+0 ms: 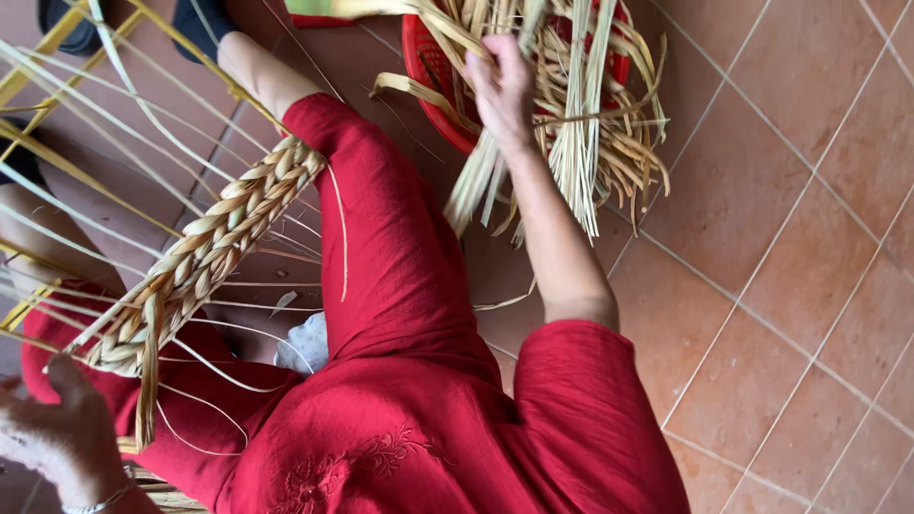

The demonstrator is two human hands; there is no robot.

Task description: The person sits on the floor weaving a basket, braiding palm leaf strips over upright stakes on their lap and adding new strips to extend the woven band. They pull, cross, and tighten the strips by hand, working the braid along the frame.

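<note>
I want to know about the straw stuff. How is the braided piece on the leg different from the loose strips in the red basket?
The braided piece is plaited into one thick, tight band; the loose strips hang separate and untidy. The braid lies across the red-clad leg, its end by the left hand; the strips spill from the red basket, where the right hand grips some. Both are pale, dry straw colour.

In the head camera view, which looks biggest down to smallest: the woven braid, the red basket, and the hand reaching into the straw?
1. Woven braid, longest across the picture.
2. Red basket, though it is partly hidden by straw strips and cut by the edge, so its place is unsure.
3. Right hand, smallest.
</note>
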